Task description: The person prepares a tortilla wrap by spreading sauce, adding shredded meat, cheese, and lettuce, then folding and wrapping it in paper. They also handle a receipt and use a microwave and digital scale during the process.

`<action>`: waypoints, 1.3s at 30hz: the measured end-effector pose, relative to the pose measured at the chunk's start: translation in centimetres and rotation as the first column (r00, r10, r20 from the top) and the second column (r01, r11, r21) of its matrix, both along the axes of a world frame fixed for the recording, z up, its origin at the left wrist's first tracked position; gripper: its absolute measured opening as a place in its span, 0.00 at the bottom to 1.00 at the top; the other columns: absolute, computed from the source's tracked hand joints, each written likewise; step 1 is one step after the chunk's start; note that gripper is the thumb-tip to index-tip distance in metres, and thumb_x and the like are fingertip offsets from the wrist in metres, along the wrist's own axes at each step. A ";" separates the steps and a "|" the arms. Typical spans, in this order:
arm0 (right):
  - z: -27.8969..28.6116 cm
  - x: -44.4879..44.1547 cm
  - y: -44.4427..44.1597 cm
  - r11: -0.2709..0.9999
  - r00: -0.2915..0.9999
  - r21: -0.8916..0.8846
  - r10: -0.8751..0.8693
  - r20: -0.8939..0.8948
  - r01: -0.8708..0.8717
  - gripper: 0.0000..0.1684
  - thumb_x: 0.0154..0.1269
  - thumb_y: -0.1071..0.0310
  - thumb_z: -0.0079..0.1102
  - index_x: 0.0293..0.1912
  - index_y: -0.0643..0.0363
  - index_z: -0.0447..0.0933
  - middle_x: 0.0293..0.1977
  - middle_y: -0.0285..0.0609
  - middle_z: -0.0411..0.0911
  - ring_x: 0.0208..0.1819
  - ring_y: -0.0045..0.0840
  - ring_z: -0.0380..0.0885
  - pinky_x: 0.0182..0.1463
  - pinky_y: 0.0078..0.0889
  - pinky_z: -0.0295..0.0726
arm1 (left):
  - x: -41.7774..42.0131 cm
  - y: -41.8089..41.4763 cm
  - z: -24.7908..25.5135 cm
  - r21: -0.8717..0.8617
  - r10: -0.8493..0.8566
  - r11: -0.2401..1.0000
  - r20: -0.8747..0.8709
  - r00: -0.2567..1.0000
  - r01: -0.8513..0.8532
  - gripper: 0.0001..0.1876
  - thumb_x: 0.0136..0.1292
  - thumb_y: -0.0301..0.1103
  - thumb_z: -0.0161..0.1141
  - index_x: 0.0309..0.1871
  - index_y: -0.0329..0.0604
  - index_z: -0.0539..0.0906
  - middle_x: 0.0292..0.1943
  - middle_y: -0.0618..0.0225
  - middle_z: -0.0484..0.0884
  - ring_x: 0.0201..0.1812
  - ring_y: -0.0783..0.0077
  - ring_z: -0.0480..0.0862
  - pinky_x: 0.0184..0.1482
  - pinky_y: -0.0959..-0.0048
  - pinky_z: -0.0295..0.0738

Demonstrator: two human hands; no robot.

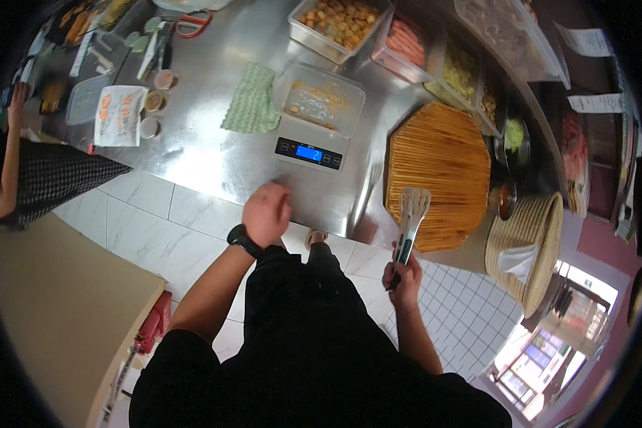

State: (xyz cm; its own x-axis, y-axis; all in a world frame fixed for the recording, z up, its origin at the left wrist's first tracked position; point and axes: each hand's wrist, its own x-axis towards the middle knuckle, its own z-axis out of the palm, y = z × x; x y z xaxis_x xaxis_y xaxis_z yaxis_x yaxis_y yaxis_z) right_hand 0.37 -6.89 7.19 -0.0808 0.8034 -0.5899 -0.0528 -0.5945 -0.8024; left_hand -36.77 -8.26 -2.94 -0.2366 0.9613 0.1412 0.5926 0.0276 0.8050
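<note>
My right hand (404,281) grips a pair of metal kitchen tongs (411,230) by their dark handle. Their slotted head points away from me, over the near left part of a slatted wooden board (441,166). Loosely curled at the counter's front edge, my left hand (267,211) shows nothing held; its fingertips are partly hidden. Beyond it lies a digital kitchen scale (310,155) with a lit blue display. On the scale sits a clear plastic container (321,101) with orange-yellow food residue inside. A green patterned cloth (252,99) lies left of the container.
Behind stand a metal tray of browned cubes (339,24), a tub of pink sausages (405,43) and a tub of shredded greens (458,72). A woven basket (529,251) is at right. Red-handled scissors (193,24) and a printed paper bag (120,116) lie left, near another person's arm (12,144).
</note>
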 end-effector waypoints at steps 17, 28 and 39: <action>-4.1 8.1 -6.8 0.999 0.994 -0.028 0.036 0.107 -0.033 0.24 0.79 0.67 0.62 0.69 0.65 0.73 0.30 0.37 0.77 0.17 0.19 0.72 0.17 0.26 0.70 | 12.4 4.8 -0.6 -0.089 0.015 0.995 -0.393 0.920 -0.054 0.42 0.68 0.47 0.68 0.82 0.42 0.68 0.40 0.57 0.88 0.41 0.50 0.88 0.47 0.53 0.80; -7.1 22.3 -10.6 0.992 0.986 0.003 0.124 0.115 -0.125 0.24 0.77 0.70 0.62 0.67 0.68 0.72 0.30 0.37 0.76 0.17 0.18 0.73 0.17 0.27 0.72 | 14.7 6.6 -1.6 -0.179 0.066 0.962 -0.582 0.810 -0.207 0.42 0.70 0.60 0.65 0.83 0.52 0.68 0.27 0.67 0.89 0.28 0.57 0.90 0.34 0.58 0.84; -5.6 21.3 -11.1 0.971 0.976 0.105 0.212 0.050 -0.217 0.28 0.71 0.71 0.62 0.67 0.70 0.71 0.32 0.38 0.77 0.20 0.17 0.73 0.22 0.24 0.75 | 15.1 6.5 -1.6 -0.187 0.064 0.957 -0.611 0.789 -0.223 0.44 0.70 0.61 0.64 0.84 0.50 0.66 0.27 0.67 0.89 0.28 0.57 0.90 0.34 0.58 0.84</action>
